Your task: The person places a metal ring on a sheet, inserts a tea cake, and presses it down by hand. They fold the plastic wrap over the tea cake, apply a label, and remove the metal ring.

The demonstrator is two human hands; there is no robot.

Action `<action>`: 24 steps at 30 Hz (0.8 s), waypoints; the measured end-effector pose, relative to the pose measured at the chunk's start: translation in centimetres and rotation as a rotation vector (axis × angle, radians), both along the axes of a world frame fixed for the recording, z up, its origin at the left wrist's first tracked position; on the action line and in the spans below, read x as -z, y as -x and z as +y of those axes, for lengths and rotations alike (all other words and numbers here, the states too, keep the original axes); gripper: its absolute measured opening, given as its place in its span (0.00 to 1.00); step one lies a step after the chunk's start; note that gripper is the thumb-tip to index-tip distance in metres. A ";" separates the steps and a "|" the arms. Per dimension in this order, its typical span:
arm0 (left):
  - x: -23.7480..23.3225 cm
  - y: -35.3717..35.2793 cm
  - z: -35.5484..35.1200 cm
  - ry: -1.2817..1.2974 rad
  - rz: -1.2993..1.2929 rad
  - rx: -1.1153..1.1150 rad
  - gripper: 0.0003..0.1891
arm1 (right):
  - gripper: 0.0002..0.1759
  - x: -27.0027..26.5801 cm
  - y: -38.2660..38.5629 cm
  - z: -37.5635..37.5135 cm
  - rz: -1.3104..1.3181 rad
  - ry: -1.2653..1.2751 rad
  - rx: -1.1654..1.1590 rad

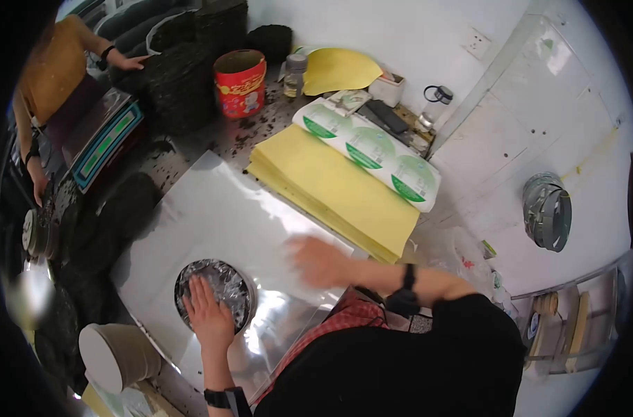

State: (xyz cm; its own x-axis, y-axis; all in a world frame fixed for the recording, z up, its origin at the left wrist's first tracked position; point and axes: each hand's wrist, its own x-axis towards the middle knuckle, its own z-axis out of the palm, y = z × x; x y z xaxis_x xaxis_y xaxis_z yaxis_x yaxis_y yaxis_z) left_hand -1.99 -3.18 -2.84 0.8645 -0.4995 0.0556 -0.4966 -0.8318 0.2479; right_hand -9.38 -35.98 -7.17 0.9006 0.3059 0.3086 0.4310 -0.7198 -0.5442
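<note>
My left hand lies flat, fingers stretched out, on a round mould-like container filled with dark, glossy, crinkled material. The container sits on a shiny metal sheet that covers the work surface. To the right, my right hand hovers over the sheet, smeared by motion. Its fingers cannot be made out, nor whether anything is in them. Close beyond it lies a stack of yellow paper sheets.
A white-and-green plastic pack rests against the yellow stack. Behind stand a red bucket and dark piled material. A pale round tub is at lower left. Another person stands at upper left, one hand on the dark pile.
</note>
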 end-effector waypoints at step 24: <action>-0.3 0.0 -0.5 -0.008 0.018 -0.002 0.35 | 0.15 -0.7 9.4 -22.9 -0.162 0.748 0.982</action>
